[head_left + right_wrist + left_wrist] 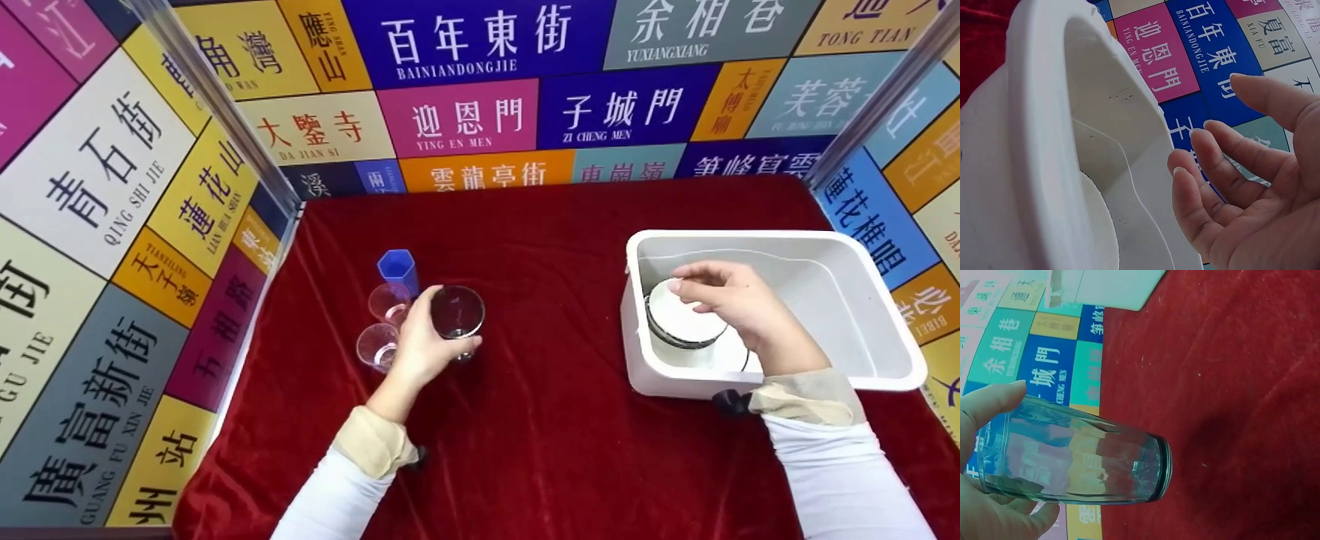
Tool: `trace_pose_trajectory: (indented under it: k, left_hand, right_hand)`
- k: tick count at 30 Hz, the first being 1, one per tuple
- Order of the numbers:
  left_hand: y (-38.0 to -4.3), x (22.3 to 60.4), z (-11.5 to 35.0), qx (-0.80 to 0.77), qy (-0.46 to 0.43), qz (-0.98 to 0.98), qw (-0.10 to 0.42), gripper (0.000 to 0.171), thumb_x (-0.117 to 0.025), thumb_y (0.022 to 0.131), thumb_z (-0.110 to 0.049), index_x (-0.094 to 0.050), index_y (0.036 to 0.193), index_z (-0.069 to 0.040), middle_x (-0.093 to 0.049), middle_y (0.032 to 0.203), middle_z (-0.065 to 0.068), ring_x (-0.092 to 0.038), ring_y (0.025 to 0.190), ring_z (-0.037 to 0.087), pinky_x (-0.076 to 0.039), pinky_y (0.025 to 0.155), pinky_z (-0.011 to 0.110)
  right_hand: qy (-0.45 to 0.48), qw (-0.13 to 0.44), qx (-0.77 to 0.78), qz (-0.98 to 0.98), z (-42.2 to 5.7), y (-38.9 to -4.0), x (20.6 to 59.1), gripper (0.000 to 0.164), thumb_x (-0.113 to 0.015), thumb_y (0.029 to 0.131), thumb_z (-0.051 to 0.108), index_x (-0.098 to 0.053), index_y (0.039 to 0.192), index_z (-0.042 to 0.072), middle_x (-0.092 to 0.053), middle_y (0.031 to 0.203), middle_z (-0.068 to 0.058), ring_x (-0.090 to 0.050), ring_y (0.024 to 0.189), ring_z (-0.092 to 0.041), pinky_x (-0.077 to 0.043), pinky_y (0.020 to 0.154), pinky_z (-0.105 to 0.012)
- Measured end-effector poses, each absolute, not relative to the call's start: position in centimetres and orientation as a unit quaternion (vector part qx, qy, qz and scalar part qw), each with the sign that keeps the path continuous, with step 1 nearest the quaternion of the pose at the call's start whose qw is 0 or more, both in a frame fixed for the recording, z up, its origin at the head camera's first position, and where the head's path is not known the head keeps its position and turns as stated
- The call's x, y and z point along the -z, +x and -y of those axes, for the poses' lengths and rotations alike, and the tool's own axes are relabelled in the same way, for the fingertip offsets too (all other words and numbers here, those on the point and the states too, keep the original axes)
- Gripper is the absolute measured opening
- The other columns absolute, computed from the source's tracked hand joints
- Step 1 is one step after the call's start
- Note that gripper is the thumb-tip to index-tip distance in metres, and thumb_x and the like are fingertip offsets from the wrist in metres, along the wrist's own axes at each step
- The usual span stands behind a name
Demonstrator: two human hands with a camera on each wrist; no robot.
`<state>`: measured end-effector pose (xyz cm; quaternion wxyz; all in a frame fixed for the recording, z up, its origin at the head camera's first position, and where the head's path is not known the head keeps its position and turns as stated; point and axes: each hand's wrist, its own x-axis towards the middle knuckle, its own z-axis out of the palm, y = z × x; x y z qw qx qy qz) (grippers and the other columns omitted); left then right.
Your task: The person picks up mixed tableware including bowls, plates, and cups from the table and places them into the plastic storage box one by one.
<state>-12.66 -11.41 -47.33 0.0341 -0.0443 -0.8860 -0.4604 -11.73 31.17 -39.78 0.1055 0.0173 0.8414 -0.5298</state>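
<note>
Colourful sign panels (105,165) with lettering stand along the left, rear and right edges of the red cloth (555,442). Over the cloth's left part, nearer its rear-left corner than its right edge, two clear cups are close together: a front cup (375,346) and a rear cup (386,302). Beside the rear cup, on the side toward the rear edge, is a blue six-sided cup (397,270).

Just right of these, the left hand (424,339) holds a tall glass (458,311) near its rim, thumb on one side and fingers on the other. The mouth faces up, and the thick base seems to be off the cloth.

Well apart, near the cloth's right edge, is a white bin (636,334). In its left end lies a white round dish (684,321) with a dark rim; another pale piece (731,354) shows partly beside it. The right hand (739,306) hangs over the dish, fingers loosely bent, thumb well apart from them, holding nothing. Both arms wear white sleeves (840,469).
</note>
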Motion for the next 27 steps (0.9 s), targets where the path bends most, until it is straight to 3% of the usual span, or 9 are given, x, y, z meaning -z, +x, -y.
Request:
trace_pose_trajectory:
  k: [3,19,27]
  left_hand:
    - [-12.5,46.8,10.9,0.458,-0.054,0.887,0.029,0.100,-0.095,0.061,-0.025,-0.046,0.145,-0.005,-0.055,0.143,0.016,-0.052,0.134,0.032,-0.040,0.116,0.045]
    - [-11.0,44.1,8.5,0.476,-0.104,0.874,0.000,0.098,-0.096,0.059,-0.025,-0.049,0.143,-0.009,-0.059,0.140,0.010,-0.056,0.130,0.026,-0.043,0.113,0.043]
    - [-10.4,43.1,7.3,0.476,-0.132,0.870,-0.013,0.096,-0.095,0.060,-0.025,-0.049,0.143,-0.010,-0.059,0.139,0.009,-0.056,0.129,0.026,-0.044,0.113,0.044]
  right_hand:
    - [0.006,0.103,0.535,-0.839,-30.9,-11.7,39.8,0.026,-0.064,0.099,0.020,-0.065,0.121,0.006,-0.068,0.096,0.024,-0.063,0.091,-0.002,-0.056,0.078,-0.024]
    - [-0.032,0.118,0.537,-0.835,-28.9,-11.6,39.1,0.050,-0.071,0.095,0.021,-0.055,0.134,-0.007,-0.068,0.098,0.015,-0.065,0.092,-0.002,-0.056,0.078,-0.024]
    - [-0.059,0.130,0.528,-0.837,-27.5,-11.4,38.7,0.050,-0.071,0.094,0.018,-0.056,0.136,-0.006,-0.070,0.109,0.004,-0.065,0.093,-0.001,-0.054,0.079,-0.019]
